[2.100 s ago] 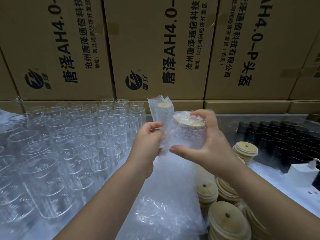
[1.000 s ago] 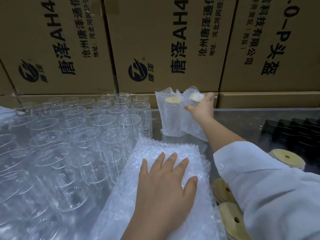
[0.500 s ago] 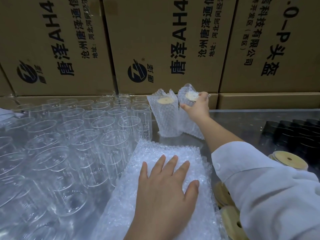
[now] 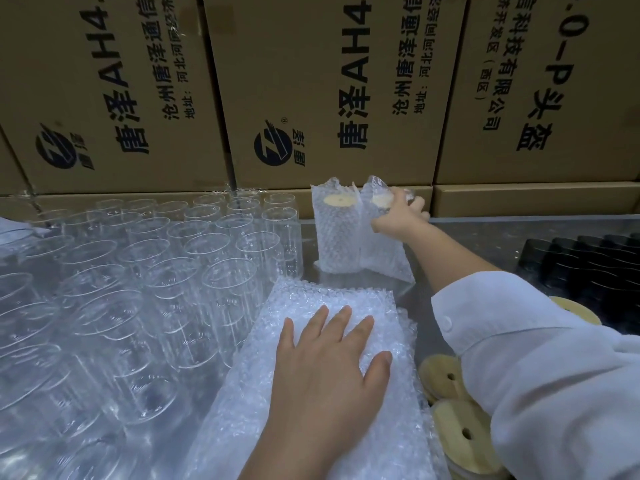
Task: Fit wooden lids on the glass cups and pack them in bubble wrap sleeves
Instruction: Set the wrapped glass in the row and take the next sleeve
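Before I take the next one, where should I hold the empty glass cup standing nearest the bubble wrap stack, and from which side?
Probably its upper wall, just under the open rim, coming from above on its right. The glass cup stands upright, other cups crowd its left and back, and only the side toward the bubble wrap stack is free.

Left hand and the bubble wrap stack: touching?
Touching. Head view shows the left hand flat on the bubble wrap stack, straight fingers pressing its top sheet, no gap.
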